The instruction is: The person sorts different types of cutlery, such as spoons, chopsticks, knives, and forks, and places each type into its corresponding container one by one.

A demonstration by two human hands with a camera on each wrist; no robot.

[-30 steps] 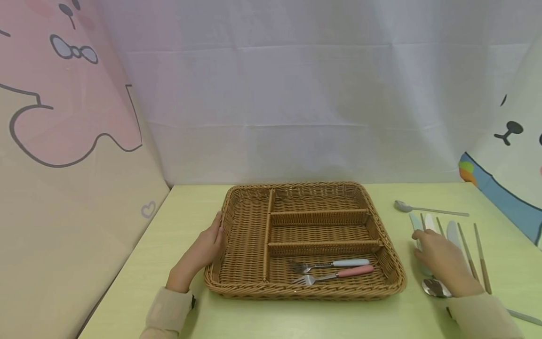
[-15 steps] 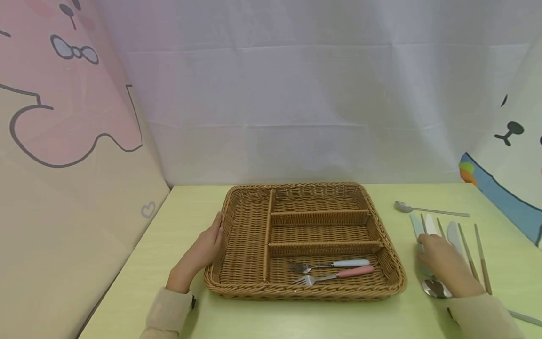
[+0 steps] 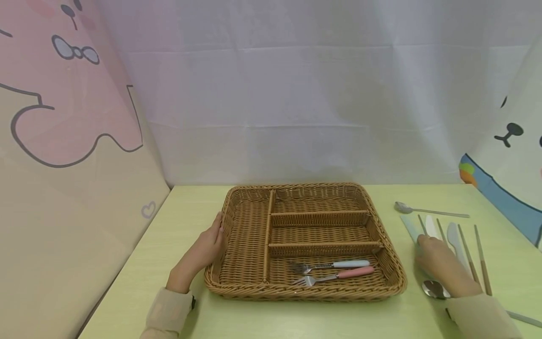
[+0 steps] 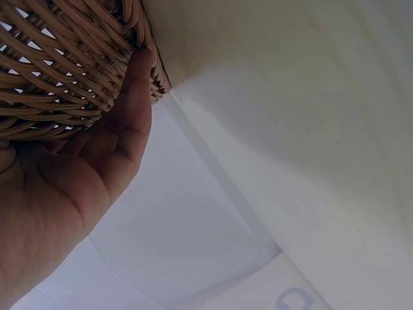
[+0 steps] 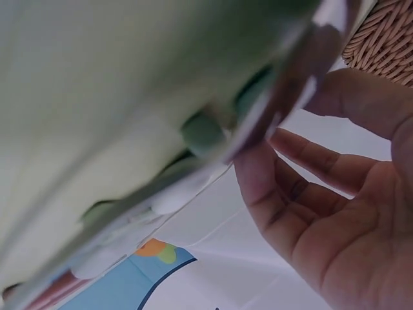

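Note:
My left hand (image 3: 204, 247) rests against the outer left side of a divided wicker basket (image 3: 305, 295). In the left wrist view its extended finger lies along the woven wall (image 4: 58, 84). Over at the right, my right hand (image 3: 442, 263) pinches a mint-green table knife (image 3: 410, 227), its blade pointing away and left; the handle is hidden under the hand. In the right wrist view the thumb and fingers meet at a blurred edge. A fork with a light-blue handle (image 3: 351, 263) and a fork with a pink handle (image 3: 355, 271) lie in the basket's front right compartment.
Beside the right hand lie a white knife (image 3: 431, 227), a pale knife (image 3: 454, 238), several chopsticks (image 3: 483, 263) and a spoon (image 3: 434, 289). A long-handled spoon (image 3: 403, 207) lies behind them. A grey handle (image 3: 525, 318) shows at lower right. Cloth walls enclose the table.
The right hand has closed on the mint-green knife, and its blade tip has swung left. The left hand, the basket and the forks stay put.

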